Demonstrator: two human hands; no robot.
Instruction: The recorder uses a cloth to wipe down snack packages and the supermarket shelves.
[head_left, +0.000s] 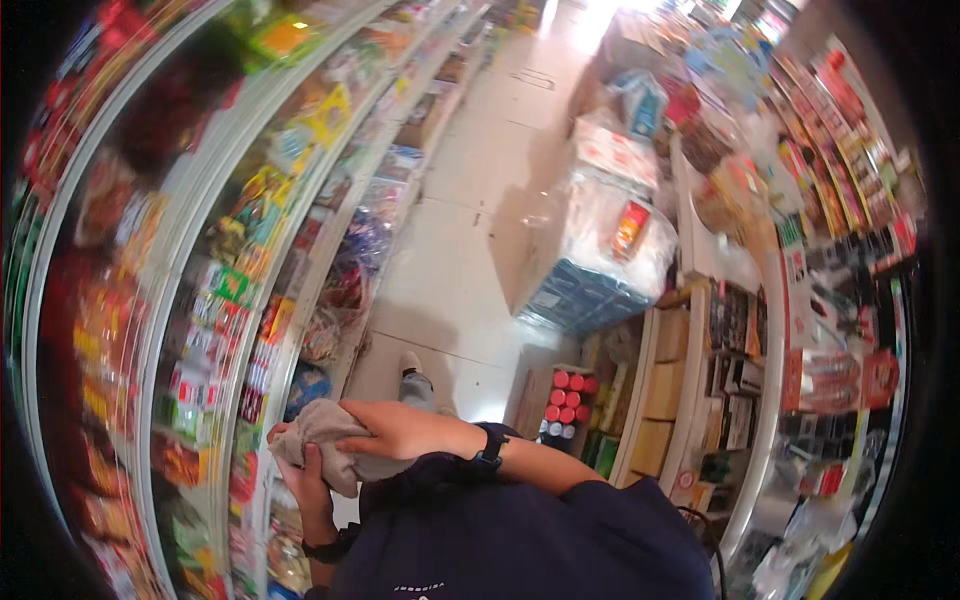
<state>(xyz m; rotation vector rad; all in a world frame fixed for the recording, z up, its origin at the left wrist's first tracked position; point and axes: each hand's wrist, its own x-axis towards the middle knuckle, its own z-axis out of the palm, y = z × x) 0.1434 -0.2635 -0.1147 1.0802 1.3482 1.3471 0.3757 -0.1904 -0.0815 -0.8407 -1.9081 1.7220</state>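
Note:
A crumpled grey-beige cloth (334, 442) is bunched between my two hands, in front of my body at the lower left. My left hand (306, 469) grips it from the near side, with the thumb pressed over a fold. From the right, my right hand (397, 429) lies over the cloth, its fingers on the folds. Close to the left of both hands is a shelf edge (268, 420) with small packaged goods (255, 397) along it.
Shelves of packets (247, 217) rise along my left. Tiled floor (457, 262) runs ahead. A plastic-wrapped stack of packs (600, 270) stands on the right, near red-capped containers (568, 395) in a box. Beyond is a counter (765, 360) with bagged goods (731, 187).

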